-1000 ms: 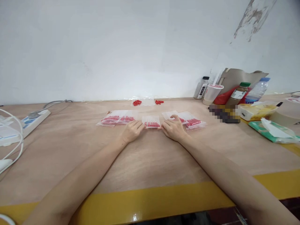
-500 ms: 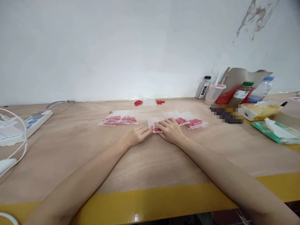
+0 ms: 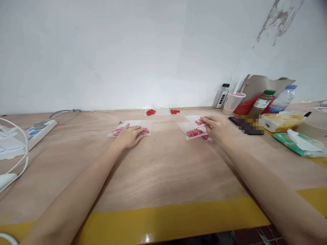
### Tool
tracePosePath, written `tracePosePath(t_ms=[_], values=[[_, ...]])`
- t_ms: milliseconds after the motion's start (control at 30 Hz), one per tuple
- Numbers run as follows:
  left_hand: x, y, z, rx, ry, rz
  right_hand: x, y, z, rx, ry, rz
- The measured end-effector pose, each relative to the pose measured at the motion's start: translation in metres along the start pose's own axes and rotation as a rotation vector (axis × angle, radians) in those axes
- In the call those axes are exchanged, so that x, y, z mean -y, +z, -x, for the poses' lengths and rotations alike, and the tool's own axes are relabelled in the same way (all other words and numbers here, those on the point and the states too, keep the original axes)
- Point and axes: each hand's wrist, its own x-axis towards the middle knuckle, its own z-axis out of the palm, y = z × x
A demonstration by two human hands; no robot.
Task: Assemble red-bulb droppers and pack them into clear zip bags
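My left hand (image 3: 129, 135) lies flat, fingers stretched, on the left pile of clear bags with red capsules (image 3: 133, 129). My right hand (image 3: 216, 128) is at the right pile of bags (image 3: 192, 119) and grips the right edge of a small clear bag of red capsules (image 3: 194, 132), which lies on top of that pile. Loose red capsules (image 3: 150, 111) and a few more red capsules (image 3: 174, 111) lie near the wall beside a clear plastic sheet (image 3: 160, 111).
A white power strip (image 3: 33, 133) and white cables (image 3: 15, 149) lie at the left. At the right stand a plastic cup (image 3: 231, 102), bottles (image 3: 260, 102), a phone (image 3: 245, 125), a yellow packet (image 3: 283, 121) and a green tissue pack (image 3: 298, 143). The table edge (image 3: 163, 221) is yellow.
My right hand carried the small bag from the middle of the table to the right pile. My left hand moved left onto the left pile.
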Motion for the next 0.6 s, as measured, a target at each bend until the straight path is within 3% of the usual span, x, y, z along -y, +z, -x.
tracePosePath(t_ms=[133,267,400,500,600], values=[[-0.002,0.0,-0.001,-0.027,0.069,0.002,-0.024,-0.006,0.01,0.196,0.011,0.013],[-0.015,0.0,-0.006,-0.056,0.105,0.079,-0.023,-0.023,0.013,0.445,0.01,0.043],[-0.05,0.008,-0.014,-0.062,0.14,0.287,0.012,-0.033,0.003,0.377,0.019,-0.001],[-0.081,0.013,-0.017,-0.1,0.128,0.471,0.052,-0.025,-0.003,0.316,0.05,-0.113],[-0.096,0.011,-0.013,-0.102,0.066,0.482,0.085,-0.014,-0.005,0.44,-0.111,-0.188]])
